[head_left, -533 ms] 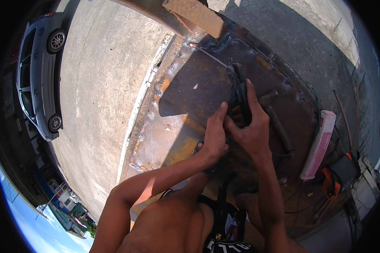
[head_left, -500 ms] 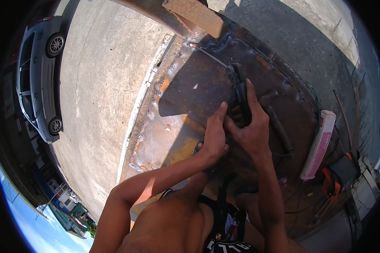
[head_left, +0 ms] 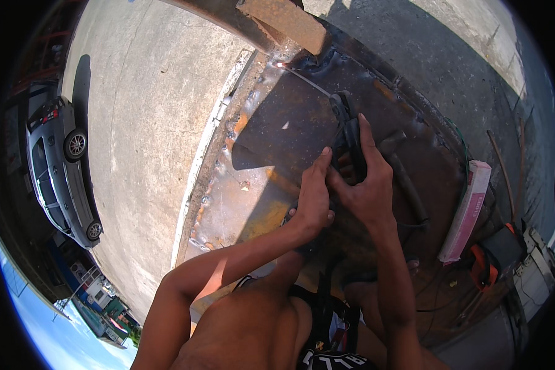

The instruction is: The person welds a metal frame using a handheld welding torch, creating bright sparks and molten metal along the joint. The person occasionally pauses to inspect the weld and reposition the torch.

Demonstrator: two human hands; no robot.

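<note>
Right hand: yours [head_left: 367, 183] is wrapped around the black handle of the rod holder [head_left: 349, 140], grasping it, with the index finger stretched along its right side.
Left hand: yours [head_left: 315, 192] is bent close beside the right, its index fingertip at the holder's lower left side; you cannot tell from here whether it grips anything.
Rod: the thin rod [head_left: 308, 82] slants from the holder's head to the metal plate's far left corner, where its tip glows.
Plate: the metal plate [head_left: 290, 132] lies in front of you, rust-stained, partly sunlit along its left edge, with rough beads along both side edges.
Far edge: a rusty bar [head_left: 283, 24] stands over it, close to the glowing tip.
Hammer: a dark hammer [head_left: 407, 188] lies on the plate, right of your right hand.
Right edge: a pink and white box [head_left: 465, 213] lies near it.
</note>
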